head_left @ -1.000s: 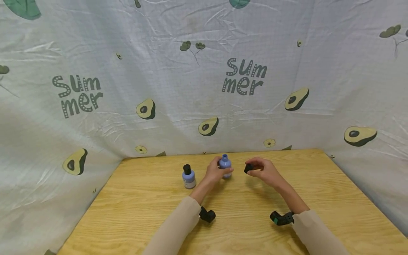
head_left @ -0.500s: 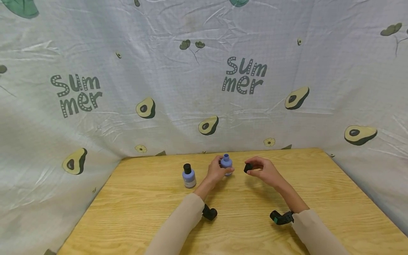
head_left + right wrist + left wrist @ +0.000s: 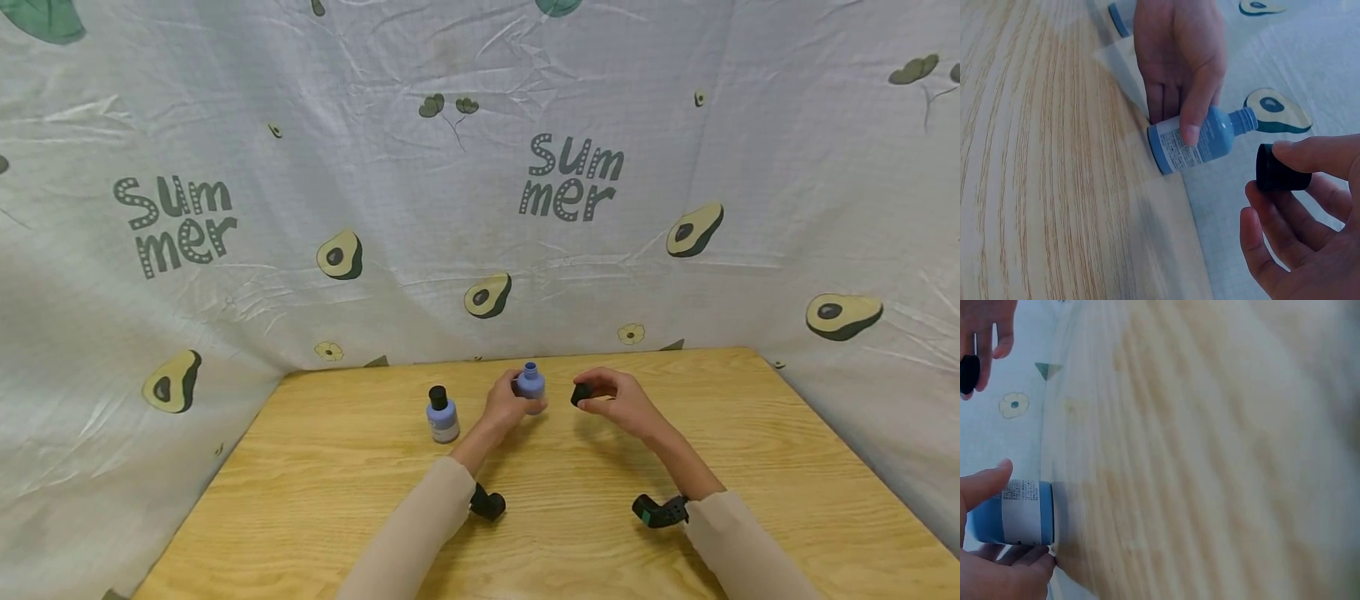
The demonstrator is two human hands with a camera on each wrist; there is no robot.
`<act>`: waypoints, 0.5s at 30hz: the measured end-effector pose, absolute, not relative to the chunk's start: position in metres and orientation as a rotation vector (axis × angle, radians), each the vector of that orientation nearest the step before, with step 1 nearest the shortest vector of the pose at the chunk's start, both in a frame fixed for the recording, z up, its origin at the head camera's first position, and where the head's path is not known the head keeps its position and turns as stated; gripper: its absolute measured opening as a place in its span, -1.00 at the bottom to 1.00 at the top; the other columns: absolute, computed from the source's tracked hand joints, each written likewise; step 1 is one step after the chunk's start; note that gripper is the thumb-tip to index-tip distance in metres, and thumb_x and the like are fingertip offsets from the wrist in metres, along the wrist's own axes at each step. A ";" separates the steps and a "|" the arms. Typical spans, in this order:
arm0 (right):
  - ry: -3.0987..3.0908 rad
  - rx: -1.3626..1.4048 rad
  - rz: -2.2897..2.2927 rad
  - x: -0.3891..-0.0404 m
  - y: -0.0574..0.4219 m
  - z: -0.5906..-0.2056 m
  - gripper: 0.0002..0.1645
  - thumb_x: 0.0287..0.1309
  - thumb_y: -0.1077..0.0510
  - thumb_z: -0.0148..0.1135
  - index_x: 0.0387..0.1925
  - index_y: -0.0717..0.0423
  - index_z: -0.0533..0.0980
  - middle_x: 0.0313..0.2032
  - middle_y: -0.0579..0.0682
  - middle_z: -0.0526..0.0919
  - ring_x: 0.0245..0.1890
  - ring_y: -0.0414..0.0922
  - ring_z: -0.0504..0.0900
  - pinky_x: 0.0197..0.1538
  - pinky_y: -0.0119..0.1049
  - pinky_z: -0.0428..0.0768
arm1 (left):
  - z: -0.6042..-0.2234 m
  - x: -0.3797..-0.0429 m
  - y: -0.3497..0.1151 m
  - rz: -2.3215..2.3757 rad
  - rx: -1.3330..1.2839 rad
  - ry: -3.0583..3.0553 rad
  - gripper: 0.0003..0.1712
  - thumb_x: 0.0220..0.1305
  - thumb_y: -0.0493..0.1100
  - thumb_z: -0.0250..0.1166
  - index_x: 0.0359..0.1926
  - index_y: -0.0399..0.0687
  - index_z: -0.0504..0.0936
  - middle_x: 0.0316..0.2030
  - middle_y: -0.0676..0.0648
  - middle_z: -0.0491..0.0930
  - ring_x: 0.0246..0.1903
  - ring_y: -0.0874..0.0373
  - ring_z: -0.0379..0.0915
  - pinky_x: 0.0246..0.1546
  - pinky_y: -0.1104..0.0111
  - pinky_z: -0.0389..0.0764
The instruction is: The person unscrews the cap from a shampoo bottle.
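A small blue bottle with a bare threaded neck stands upright near the far side of the table. My left hand grips it round the body, thumb across the printed label, as the right wrist view shows on this bottle. To its right, my right hand pinches a black cap between thumb and fingers, held in the air apart from the bottle neck. In the right wrist view the hollow end of the cap faces toward the neck.
Left of my left hand stands a second blue bottle with its black cap on. The wooden table ends at a hanging cloth printed with avocados. Black wrist cameras sit on both wrists.
My left hand shifts very slightly with the bottle, while the right hand keeps the cap in nearly the same place. The head view drifts a little.
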State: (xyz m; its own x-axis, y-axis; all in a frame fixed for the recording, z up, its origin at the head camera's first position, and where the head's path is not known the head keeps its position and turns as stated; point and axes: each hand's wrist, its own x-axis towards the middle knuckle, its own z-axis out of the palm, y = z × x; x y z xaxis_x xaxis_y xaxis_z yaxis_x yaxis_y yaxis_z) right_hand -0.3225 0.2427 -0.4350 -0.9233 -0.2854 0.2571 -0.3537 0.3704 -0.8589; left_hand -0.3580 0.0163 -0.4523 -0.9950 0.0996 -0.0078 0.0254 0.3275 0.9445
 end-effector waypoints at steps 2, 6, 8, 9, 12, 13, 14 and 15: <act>-2.555 0.578 1.625 -0.322 0.242 -0.435 -0.53 0.27 0.25 0.39 0.17 0.35 0.56 0.08 0.33 0.65 -0.09 -0.17 0.67 -0.07 -0.43 0.64 | -0.453 -0.354 0.013 1.789 0.102 2.497 -0.18 0.17 -0.26 0.54 0.42 -0.20 0.41 0.32 -0.29 0.52 0.36 -0.21 0.42 0.40 -0.05 0.42; -2.569 0.541 1.623 -0.322 0.243 -0.434 -0.53 0.27 0.25 0.40 0.18 0.30 0.56 0.08 0.29 0.66 -0.06 -0.12 0.66 -0.06 -0.42 0.63 | -0.452 -0.345 0.006 1.774 0.069 2.504 -0.13 0.19 -0.20 0.53 0.47 -0.19 0.35 0.33 -0.32 0.49 0.38 -0.23 0.39 0.36 -0.08 0.44; -2.570 0.541 1.612 -0.322 0.244 -0.433 -0.54 0.28 0.24 0.39 0.18 0.28 0.56 0.08 0.28 0.66 -0.05 -0.08 0.66 -0.05 -0.40 0.63 | -0.450 -0.341 0.003 1.759 0.057 2.514 -0.11 0.20 -0.18 0.52 0.49 -0.18 0.32 0.36 -0.33 0.46 0.40 -0.23 0.36 0.36 -0.09 0.44; -2.568 0.540 1.609 -0.322 0.245 -0.432 -0.53 0.29 0.23 0.39 0.19 0.28 0.56 0.08 0.28 0.66 -0.03 -0.06 0.66 -0.05 -0.40 0.63 | -0.450 -0.338 0.002 1.756 0.054 2.514 -0.11 0.21 -0.17 0.52 0.49 -0.17 0.32 0.37 -0.34 0.44 0.42 -0.23 0.35 0.37 -0.09 0.44; -2.570 0.528 1.594 -0.323 0.245 -0.432 -0.53 0.29 0.22 0.39 0.19 0.27 0.56 0.09 0.27 0.66 -0.01 -0.02 0.67 -0.05 -0.41 0.63 | -0.448 -0.329 -0.004 1.743 0.055 2.518 -0.12 0.22 -0.19 0.50 0.49 -0.18 0.31 0.39 -0.36 0.42 0.43 -0.25 0.34 0.37 -0.09 0.44; -2.570 0.524 1.591 -0.323 0.244 -0.432 -0.53 0.29 0.22 0.39 0.19 0.26 0.56 0.09 0.27 0.66 -0.01 -0.02 0.67 -0.06 -0.42 0.63 | -0.447 -0.326 -0.005 1.740 0.057 2.518 -0.13 0.22 -0.19 0.50 0.49 -0.18 0.31 0.40 -0.36 0.41 0.43 -0.26 0.34 0.37 -0.10 0.43; -2.569 0.518 1.587 -0.324 0.244 -0.432 -0.53 0.29 0.21 0.39 0.19 0.26 0.57 0.09 0.27 0.66 -0.01 -0.01 0.67 -0.06 -0.42 0.63 | -0.447 -0.323 -0.007 1.739 0.060 2.517 -0.13 0.23 -0.18 0.49 0.49 -0.18 0.31 0.40 -0.36 0.40 0.43 -0.26 0.33 0.38 -0.10 0.43; -2.569 0.517 1.579 -0.325 0.243 -0.432 -0.53 0.29 0.21 0.39 0.19 0.27 0.56 0.09 0.27 0.66 -0.01 -0.01 0.68 -0.07 -0.42 0.63 | -0.446 -0.320 -0.009 1.737 0.064 2.522 -0.13 0.23 -0.17 0.49 0.48 -0.19 0.31 0.41 -0.36 0.40 0.44 -0.27 0.32 0.38 -0.10 0.43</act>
State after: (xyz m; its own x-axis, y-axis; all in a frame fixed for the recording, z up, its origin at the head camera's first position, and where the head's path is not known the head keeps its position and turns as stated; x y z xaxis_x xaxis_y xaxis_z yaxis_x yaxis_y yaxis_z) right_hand -0.3249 0.2427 -0.4324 -0.9396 -0.2412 0.2428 -0.3256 0.4114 -0.8513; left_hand -0.3199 -0.0094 -0.4465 -0.9960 0.0792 -0.0412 -0.0103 0.3567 0.9342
